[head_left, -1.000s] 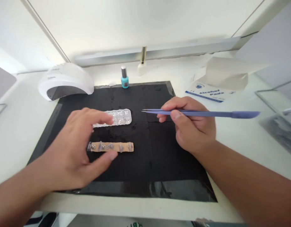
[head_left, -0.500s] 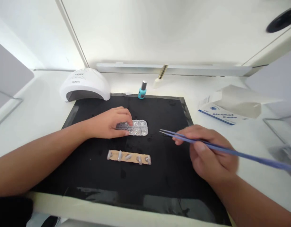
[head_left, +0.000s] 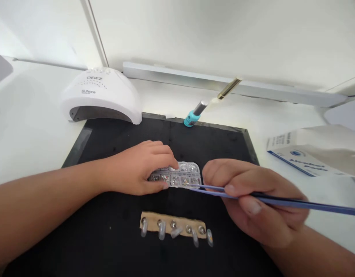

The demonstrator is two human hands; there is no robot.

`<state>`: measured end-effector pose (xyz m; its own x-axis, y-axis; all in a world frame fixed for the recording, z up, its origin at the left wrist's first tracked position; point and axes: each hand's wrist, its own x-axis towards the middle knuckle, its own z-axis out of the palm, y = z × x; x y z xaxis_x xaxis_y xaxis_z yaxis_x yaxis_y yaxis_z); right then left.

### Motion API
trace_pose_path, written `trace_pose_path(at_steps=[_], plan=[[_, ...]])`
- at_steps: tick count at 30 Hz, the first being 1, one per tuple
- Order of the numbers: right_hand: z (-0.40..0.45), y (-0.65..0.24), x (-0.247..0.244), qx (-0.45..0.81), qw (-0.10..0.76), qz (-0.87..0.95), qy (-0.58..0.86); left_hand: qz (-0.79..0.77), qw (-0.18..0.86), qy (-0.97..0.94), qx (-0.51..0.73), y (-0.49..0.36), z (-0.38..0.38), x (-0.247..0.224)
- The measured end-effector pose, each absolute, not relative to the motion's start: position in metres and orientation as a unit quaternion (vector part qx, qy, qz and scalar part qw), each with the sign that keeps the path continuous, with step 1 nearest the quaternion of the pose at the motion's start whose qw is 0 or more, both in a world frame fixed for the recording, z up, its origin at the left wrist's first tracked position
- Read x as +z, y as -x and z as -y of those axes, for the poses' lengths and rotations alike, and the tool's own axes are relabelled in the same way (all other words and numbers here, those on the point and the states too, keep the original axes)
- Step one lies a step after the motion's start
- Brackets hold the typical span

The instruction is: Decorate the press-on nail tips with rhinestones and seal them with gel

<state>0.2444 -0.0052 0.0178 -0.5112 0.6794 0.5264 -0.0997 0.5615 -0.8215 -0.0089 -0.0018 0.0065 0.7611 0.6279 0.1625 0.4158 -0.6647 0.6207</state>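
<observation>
My left hand (head_left: 150, 167) grips the left part of a clear compartment case (head_left: 191, 173) that holds tiny shiny rhinestones. Its fingers lie over the far side, with the thumb along the near edge. In my right hand (head_left: 252, 196) is a pair of blue tweezers (head_left: 272, 200), pinched between thumb and fingers. The tweezer tips are at the near right compartments of the case; whether they hold a stone is too small to tell. Nearer to me lies a tan strip (head_left: 181, 227) bearing several clear false nails (head_left: 162, 230) on round metal studs.
A black mat (head_left: 108, 227) covers the worktop. At the back left stands a white nail lamp (head_left: 102, 92). A turquoise polish bottle (head_left: 191, 118) stands at the mat's far edge, with a gold-capped bottle (head_left: 229, 88) behind. An open alcohol pad box (head_left: 304, 157) lies at right.
My right hand has brought the tweezers left, so their tips now reach the case. My left hand stays on the case. The view has tilted and come closer.
</observation>
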Motion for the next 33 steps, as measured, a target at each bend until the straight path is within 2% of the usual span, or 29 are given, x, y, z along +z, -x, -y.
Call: trace_pose_path(at_steps=[5, 12, 16, 21, 27, 33], plan=[[0.006, -0.239, 0.003, 0.491, 0.451, 0.723, 0.181, -0.301, 0.277, -0.893, 0.188, 0.004, 0.001, 0.005], [0.003, -0.236, 0.003, 0.560, 0.437, 0.678, 0.187, -0.337, 0.190, -0.908, 0.160, -0.008, 0.012, 0.007], [0.000, -0.236, 0.003, 0.598, 0.421, 0.655, 0.191, -0.363, 0.222, -0.885, 0.191, -0.011, 0.014, 0.007], [-0.003, -0.242, 0.011, 0.539, 0.402, 0.716, 0.187, -0.375, 0.260, -0.862, 0.220, -0.011, 0.010, 0.005], [-0.002, -0.246, 0.020, 0.429, 0.309, 0.824, 0.203, -0.358, 0.257, -0.871, 0.218, -0.011, 0.011, 0.005], [-0.004, -0.245, 0.024, 0.383, 0.274, 0.861, 0.193, -0.356, 0.243, -0.876, 0.216, -0.010, 0.010, 0.005]])
